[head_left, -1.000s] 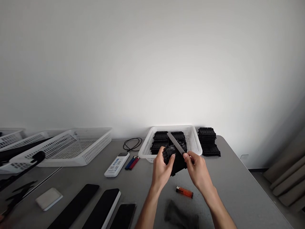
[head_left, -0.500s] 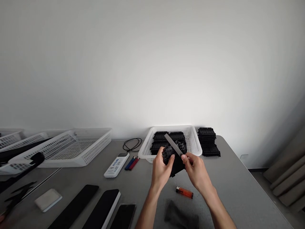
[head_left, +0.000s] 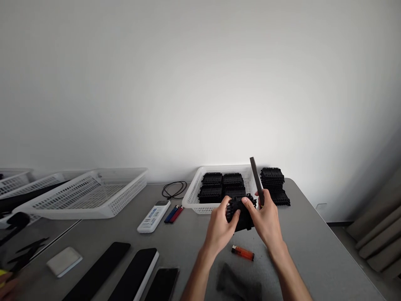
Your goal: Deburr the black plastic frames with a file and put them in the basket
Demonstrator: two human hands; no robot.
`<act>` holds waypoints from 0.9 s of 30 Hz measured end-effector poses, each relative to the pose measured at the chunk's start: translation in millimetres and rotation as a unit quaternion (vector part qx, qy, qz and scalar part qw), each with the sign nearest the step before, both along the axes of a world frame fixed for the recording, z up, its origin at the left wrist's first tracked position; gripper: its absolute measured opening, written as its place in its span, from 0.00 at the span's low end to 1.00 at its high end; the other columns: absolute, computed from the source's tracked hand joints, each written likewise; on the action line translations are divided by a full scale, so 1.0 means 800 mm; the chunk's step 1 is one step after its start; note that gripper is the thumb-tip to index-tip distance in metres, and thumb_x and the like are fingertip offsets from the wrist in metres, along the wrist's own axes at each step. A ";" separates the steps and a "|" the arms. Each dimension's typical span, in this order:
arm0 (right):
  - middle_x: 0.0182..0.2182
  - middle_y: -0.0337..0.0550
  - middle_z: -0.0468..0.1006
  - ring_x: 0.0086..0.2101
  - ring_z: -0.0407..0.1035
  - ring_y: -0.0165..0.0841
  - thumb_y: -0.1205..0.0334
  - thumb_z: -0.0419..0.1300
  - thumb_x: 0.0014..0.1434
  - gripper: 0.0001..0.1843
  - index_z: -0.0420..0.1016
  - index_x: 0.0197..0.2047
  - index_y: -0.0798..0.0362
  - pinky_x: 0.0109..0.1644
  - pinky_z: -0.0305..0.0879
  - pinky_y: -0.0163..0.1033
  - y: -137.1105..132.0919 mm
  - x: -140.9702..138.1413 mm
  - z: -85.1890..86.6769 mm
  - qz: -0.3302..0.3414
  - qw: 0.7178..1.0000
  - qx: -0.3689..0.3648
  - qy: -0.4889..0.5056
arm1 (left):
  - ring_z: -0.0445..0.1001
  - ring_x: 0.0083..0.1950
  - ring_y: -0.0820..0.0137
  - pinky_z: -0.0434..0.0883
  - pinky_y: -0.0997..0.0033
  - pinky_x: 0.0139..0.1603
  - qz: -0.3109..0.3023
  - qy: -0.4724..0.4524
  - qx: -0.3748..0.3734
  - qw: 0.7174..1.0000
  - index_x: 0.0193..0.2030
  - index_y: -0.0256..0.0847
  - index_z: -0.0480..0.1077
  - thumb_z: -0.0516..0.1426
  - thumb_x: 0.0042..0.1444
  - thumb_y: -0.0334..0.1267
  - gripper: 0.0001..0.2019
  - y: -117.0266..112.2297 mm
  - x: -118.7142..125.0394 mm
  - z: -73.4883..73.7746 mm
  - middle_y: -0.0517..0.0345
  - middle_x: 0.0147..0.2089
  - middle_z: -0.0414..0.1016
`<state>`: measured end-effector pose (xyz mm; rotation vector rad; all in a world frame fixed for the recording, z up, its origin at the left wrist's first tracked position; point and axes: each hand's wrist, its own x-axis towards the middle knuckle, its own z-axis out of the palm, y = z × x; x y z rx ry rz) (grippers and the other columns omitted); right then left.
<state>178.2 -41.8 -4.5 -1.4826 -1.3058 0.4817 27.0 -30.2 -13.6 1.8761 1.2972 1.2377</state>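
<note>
Above the table, in front of the white basket, my left hand (head_left: 219, 223) grips a black ridged plastic part (head_left: 243, 219) by its left side. My right hand (head_left: 266, 217) has its thumb pressed on the top of the same part. Between its other fingers it also holds a flat grey strip (head_left: 257, 179), perhaps a file, pointing up and slightly left. An orange lighter (head_left: 242, 253) lies on the table below my hands, with a dark cloth-like piece (head_left: 238, 284) nearer to me.
Several similar black parts (head_left: 211, 192) sit in the white basket (head_left: 194, 207); more are stacked (head_left: 272, 179) to its right. Leftward lie lighters (head_left: 173, 214), a cable (head_left: 173, 190), a white power bank (head_left: 153, 217), and a phone (head_left: 163, 284). Another person's blurred hand (head_left: 11, 288) is at lower left.
The grey strip has swung from lying across the black part to standing upright on its right. My right thumb has moved onto the part, and both hands have shifted slightly right.
</note>
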 end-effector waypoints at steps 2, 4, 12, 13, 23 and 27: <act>0.24 0.36 0.67 0.24 0.59 0.32 0.37 0.58 0.55 0.24 0.65 0.38 0.50 0.26 0.56 0.35 0.004 0.004 -0.003 0.013 1.000 -0.001 0.008 | 0.71 0.27 0.66 0.61 0.72 0.28 0.001 0.011 0.004 1.000 0.38 0.44 0.69 0.57 0.56 0.43 0.07 -0.001 0.002 0.000 0.61 0.26 0.71; 0.25 0.38 0.69 0.25 0.60 0.32 0.38 0.56 0.58 0.22 0.65 0.36 0.51 0.28 0.57 0.35 0.007 0.006 -0.005 0.037 0.999 0.001 0.024 | 0.71 0.28 0.66 0.61 0.72 0.28 0.001 0.014 0.005 1.000 0.38 0.44 0.69 0.57 0.56 0.43 0.07 0.001 0.002 -0.001 0.61 0.26 0.71; 0.27 0.38 0.70 0.26 0.62 0.33 0.36 0.60 0.53 0.25 0.67 0.39 0.51 0.27 0.56 0.35 0.003 -0.002 0.000 0.007 1.000 -0.012 -0.014 | 0.69 0.26 0.69 0.60 0.73 0.27 -0.009 0.035 0.013 0.999 0.34 0.44 0.64 0.56 0.58 0.41 0.06 -0.003 0.002 0.003 0.64 0.24 0.68; 0.26 0.38 0.69 0.26 0.62 0.32 0.36 0.60 0.54 0.25 0.68 0.38 0.51 0.27 0.56 0.35 0.003 -0.001 0.000 0.005 1.000 -0.013 -0.014 | 0.71 0.27 0.68 0.61 0.73 0.28 -0.009 0.026 0.008 1.000 0.35 0.44 0.65 0.56 0.58 0.42 0.06 -0.003 0.002 0.003 0.63 0.25 0.69; 0.24 0.38 0.66 0.22 0.54 0.29 0.42 0.48 0.65 0.28 0.72 0.52 0.57 0.23 0.51 0.34 -0.007 0.031 0.000 0.069 0.993 0.035 0.086 | 0.78 0.42 0.61 0.73 0.66 0.41 0.020 -0.188 -0.099 0.977 0.52 0.43 0.63 0.62 0.52 0.45 0.23 0.006 -0.016 -0.002 0.53 0.41 0.78; 0.25 0.40 0.69 0.23 0.60 0.31 0.42 0.50 0.64 0.28 0.75 0.51 0.57 0.25 0.56 0.35 -0.014 0.055 -0.005 0.097 0.994 0.007 0.054 | 0.79 0.43 0.61 0.74 0.64 0.43 0.020 -0.245 -0.106 0.963 0.53 0.41 0.65 0.63 0.49 0.47 0.26 0.006 -0.021 0.003 0.51 0.43 0.79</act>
